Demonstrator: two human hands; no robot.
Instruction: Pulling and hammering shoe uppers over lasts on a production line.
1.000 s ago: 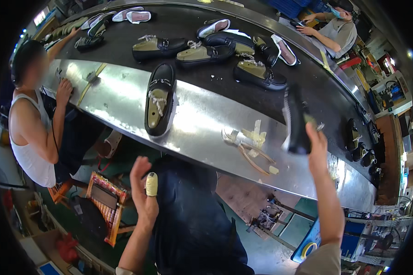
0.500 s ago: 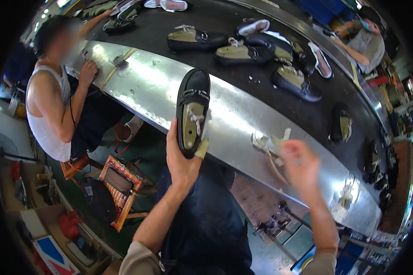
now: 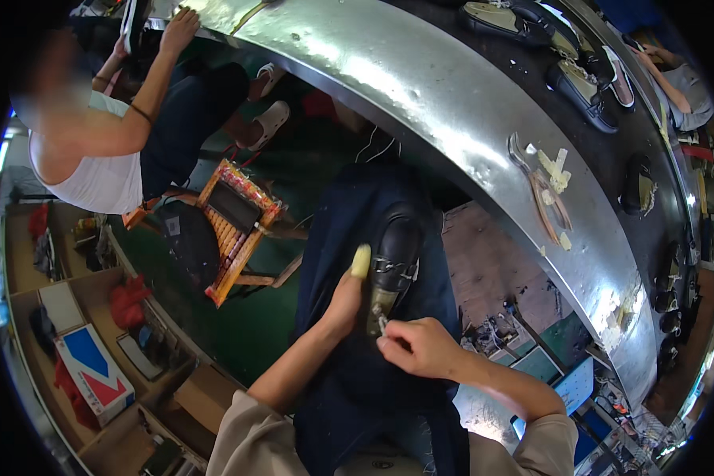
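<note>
Both hands meet at the black shoe (image 3: 394, 262) on the lap, toe pointing away; left hand (image 3: 345, 300) grips its left side, right hand (image 3: 417, 347) fingers pinched closed at the heel opening, nearer

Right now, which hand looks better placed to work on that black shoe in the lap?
Probably the right hand: its pinched fingertips sit at the heel opening of the black shoe, free to move. The left hand grips the shoe's side, so it seems busy steadying it on the lap.
</note>
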